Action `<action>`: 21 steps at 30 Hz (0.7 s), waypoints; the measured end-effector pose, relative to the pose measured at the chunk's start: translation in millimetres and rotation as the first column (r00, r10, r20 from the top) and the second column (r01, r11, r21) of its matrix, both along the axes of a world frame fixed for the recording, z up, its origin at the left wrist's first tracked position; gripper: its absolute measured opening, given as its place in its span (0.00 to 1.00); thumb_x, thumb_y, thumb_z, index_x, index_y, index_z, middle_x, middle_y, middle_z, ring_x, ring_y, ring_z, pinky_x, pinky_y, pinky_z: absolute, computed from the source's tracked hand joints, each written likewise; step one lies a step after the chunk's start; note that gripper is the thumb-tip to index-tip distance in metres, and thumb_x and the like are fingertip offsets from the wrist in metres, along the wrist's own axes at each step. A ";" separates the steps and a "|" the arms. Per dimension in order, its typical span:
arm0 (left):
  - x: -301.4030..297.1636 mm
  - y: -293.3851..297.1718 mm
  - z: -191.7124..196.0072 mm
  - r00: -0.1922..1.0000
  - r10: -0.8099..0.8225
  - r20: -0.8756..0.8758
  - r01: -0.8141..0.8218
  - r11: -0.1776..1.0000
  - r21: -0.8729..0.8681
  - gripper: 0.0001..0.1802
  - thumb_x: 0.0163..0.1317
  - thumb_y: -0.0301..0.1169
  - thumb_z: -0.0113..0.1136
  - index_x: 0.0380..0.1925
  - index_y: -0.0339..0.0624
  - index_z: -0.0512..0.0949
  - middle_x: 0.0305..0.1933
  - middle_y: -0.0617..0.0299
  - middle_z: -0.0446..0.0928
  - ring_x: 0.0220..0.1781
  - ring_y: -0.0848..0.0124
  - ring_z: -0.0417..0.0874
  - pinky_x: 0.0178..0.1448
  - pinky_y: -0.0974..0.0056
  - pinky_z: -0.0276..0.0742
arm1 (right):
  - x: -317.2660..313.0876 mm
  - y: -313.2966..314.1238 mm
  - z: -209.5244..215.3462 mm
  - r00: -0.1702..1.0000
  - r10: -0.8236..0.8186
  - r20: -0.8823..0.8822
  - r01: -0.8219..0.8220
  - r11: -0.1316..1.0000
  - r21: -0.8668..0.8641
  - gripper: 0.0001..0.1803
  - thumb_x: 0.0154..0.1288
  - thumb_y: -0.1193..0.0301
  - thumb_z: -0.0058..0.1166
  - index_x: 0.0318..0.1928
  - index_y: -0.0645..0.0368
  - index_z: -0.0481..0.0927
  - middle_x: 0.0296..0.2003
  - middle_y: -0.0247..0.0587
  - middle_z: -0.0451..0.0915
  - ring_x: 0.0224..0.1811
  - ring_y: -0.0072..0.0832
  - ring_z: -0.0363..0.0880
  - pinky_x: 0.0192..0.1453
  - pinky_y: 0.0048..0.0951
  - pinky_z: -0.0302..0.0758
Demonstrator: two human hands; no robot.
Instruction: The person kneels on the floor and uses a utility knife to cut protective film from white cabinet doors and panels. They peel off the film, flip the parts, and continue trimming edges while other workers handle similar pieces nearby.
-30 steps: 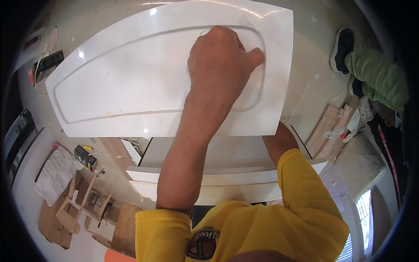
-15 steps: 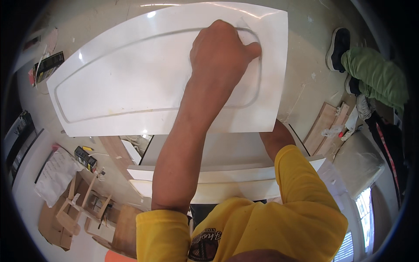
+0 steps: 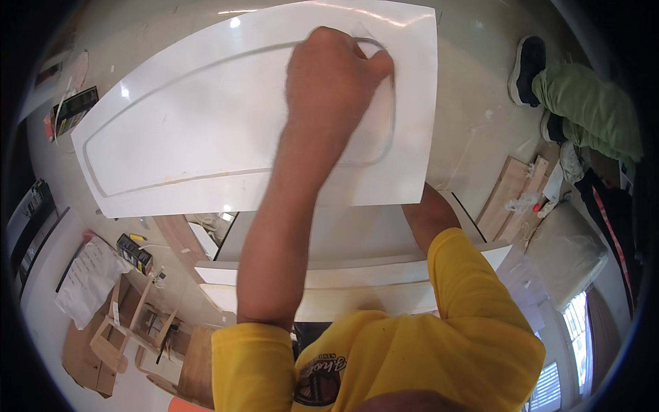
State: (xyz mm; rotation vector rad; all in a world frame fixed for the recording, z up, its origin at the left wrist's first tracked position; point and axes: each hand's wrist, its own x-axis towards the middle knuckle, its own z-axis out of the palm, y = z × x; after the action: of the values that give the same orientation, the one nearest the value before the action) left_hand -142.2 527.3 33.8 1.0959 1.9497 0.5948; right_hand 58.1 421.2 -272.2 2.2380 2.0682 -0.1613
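Observation:
A large glossy white panel (image 3: 199, 130) with one curved long edge is held up in front of me. A grey line or groove runs round its face inside the border. Over the upper right part of that line is my left hand (image 3: 336, 75), back towards me, fingers curled and thumb bent in. Its fingertips are hidden, so whatever they pinch cannot be made out. My right forearm (image 3: 434, 216) goes behind the panel's lower right corner, and the panel hides my right hand.
Below the panel stands a grey-topped surface (image 3: 329, 233) with white curved edges. Wooden boards (image 3: 504, 189) and a plastic-wrapped block (image 3: 566, 250) lie on the right. Another person's green-trousered leg (image 3: 583, 103) is at the far right. A wooden frame (image 3: 130, 323) and cardboard sit lower left.
The panel has shifted slightly left and up in view, and my left hand has moved with it, still closed. My right hand stays hidden behind the panel.

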 end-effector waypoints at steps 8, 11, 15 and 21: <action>-1.2 -2.3 -1.4 0.996 0.073 0.045 -0.070 0.996 -0.058 0.12 0.59 0.31 0.63 0.24 0.33 0.83 0.20 0.54 0.83 0.22 0.68 0.85 0.35 0.66 0.82 | -4.7 10.0 14.8 0.999 -0.037 -0.001 0.036 0.968 -0.249 0.52 0.69 0.34 0.43 0.81 0.48 0.44 0.78 0.59 0.41 0.81 0.64 0.38 0.75 0.77 0.39; 7.0 -33.7 -17.2 0.965 -0.033 -0.261 0.101 0.962 0.254 0.08 0.62 0.32 0.66 0.30 0.38 0.86 0.28 0.58 0.84 0.30 0.64 0.87 0.38 0.64 0.83 | -18.8 14.2 9.2 1.000 0.005 -0.024 -0.009 0.984 -0.179 0.51 0.69 0.34 0.44 0.81 0.49 0.45 0.78 0.59 0.42 0.80 0.64 0.39 0.75 0.77 0.39; -21.2 -45.2 -27.1 0.785 -0.108 -0.610 0.426 0.809 0.405 0.10 0.59 0.29 0.62 0.41 0.42 0.85 0.46 0.59 0.77 0.48 0.60 0.79 0.43 0.54 0.78 | -18.4 13.9 5.8 1.000 0.004 -0.029 -0.008 0.992 -0.127 0.51 0.69 0.35 0.44 0.80 0.49 0.46 0.78 0.59 0.44 0.80 0.64 0.41 0.74 0.77 0.41; -22.4 -45.4 -43.0 0.713 -0.204 -0.671 0.606 0.661 0.442 0.13 0.63 0.33 0.62 0.47 0.46 0.85 0.49 0.59 0.78 0.54 0.58 0.76 0.60 0.51 0.71 | -18.9 17.1 0.4 0.998 0.054 -0.043 -0.058 0.994 -0.097 0.50 0.69 0.35 0.45 0.79 0.50 0.48 0.77 0.59 0.45 0.79 0.63 0.43 0.74 0.76 0.42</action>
State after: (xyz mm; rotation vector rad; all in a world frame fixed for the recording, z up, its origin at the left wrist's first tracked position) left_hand -164.6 481.9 -9.2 2.3512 1.8628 0.7410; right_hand 39.1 438.3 -271.7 2.1354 2.0917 -0.2997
